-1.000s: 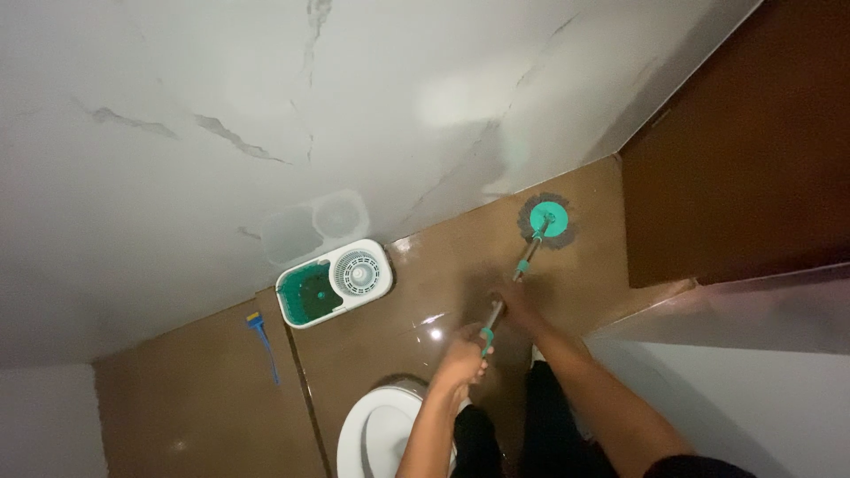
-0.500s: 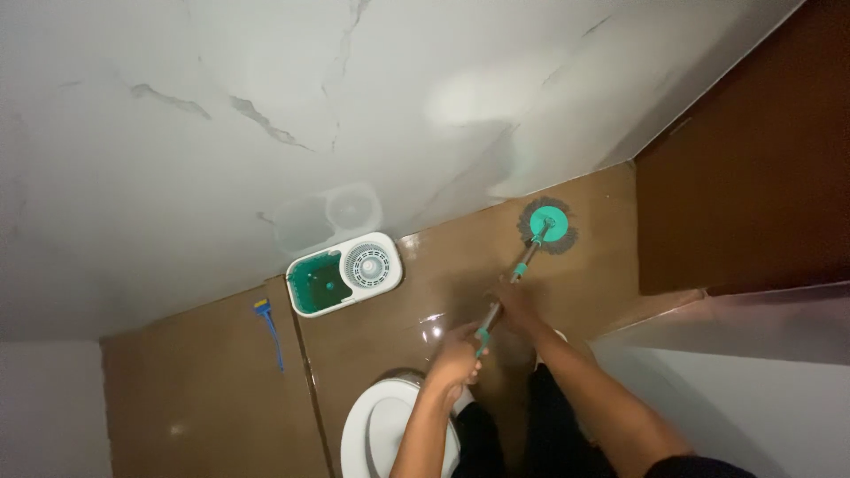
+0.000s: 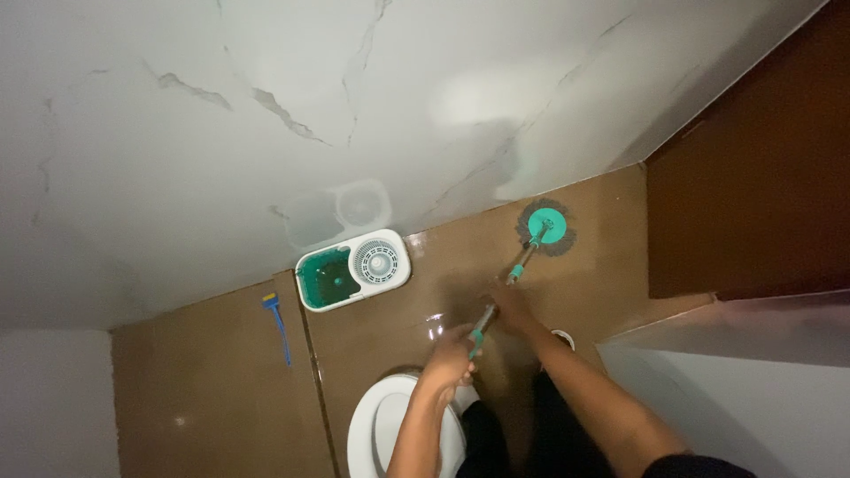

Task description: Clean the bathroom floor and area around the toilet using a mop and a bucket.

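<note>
Mop pole [image 3: 509, 283] is gripped in both hands above a brown tiled floor [image 3: 221, 398]. The left hand [image 3: 450, 354] is clenched around the lower shaft, the right hand [image 3: 509, 310] closed on it further up, nearer the head. From the grip the pole's long axis runs toward 1 o'clock, ending in the round teal-and-grey mop head [image 3: 544, 228], pressed to the floor beside the marble wall [image 3: 354, 106]. At 10 o'clock a white-and-green spin bucket [image 3: 352, 270] is seen; no labels can be made out, perhaps owing to dim light. A white toilet [image 3: 372, 434] is seen at 7 o'clock.
</note>
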